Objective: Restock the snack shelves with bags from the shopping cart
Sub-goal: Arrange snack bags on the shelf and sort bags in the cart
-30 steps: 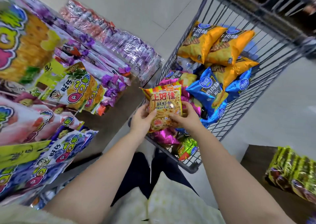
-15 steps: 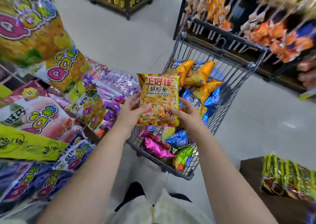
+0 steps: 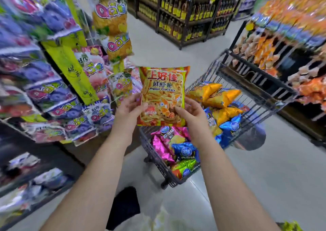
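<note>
Packed snack shelves [image 3: 58, 93] crowd left; shopping cart [image 3: 255, 89] blocks right; aisle floor [image 3: 150, 42] open.

Arms extended, left hand [image 3: 129, 107] and right hand [image 3: 192, 111] apparently pinching bag [image 3: 162, 91]

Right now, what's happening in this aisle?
A person holds a Prawn Crackers bag upright in front of them, left hand gripping its left edge and right hand its right edge, above the near end of the shopping cart. Orange bags and blue bags lie in the cart. The held bag is not yet on the shelves at the left.
</note>
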### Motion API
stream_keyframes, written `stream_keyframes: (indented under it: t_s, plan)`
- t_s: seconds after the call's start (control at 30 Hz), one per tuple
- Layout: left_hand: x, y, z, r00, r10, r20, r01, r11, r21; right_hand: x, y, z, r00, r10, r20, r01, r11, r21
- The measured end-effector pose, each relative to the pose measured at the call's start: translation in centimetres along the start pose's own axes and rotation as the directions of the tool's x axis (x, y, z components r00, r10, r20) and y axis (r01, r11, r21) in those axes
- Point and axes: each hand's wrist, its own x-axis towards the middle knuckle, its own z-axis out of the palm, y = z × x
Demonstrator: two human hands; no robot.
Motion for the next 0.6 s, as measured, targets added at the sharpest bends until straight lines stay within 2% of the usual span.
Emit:
stream_keyframes:
  t_s: [0.13, 0.23, 0.4, 0.6]
  plan:
    - [-6.2, -0.1, -4.9, 0.975, 0.006, -0.223, -0.014, 0.999, -0.036, -2.6, 2.5, 3.6, 0.986, 0.069, 0.153, -0.068, 0.998, -0.012]
    - [-11.4, 1.1, -9.5, 0.913, 0.04, -0.405, -0.055, 0.998, -0.025, -5.3, 3.7, 8.3, 0.941, 0.101, 0.322, -0.091, 0.995, -0.046]
    - [-19.9, 3.3, -17.2, 0.741, 0.152, -0.654, -0.161, 0.986, 0.047, -10.7, 5.0, 17.2, 0.814, 0.139, 0.564, -0.136, 0.99, -0.047]
    - [-29.6, 6.8, -25.8, 0.529, 0.265, -0.806, -0.221, 0.96, 0.171, -18.4, 5.6, 28.5, 0.616, 0.113, 0.779, -0.063, 0.994, -0.093]
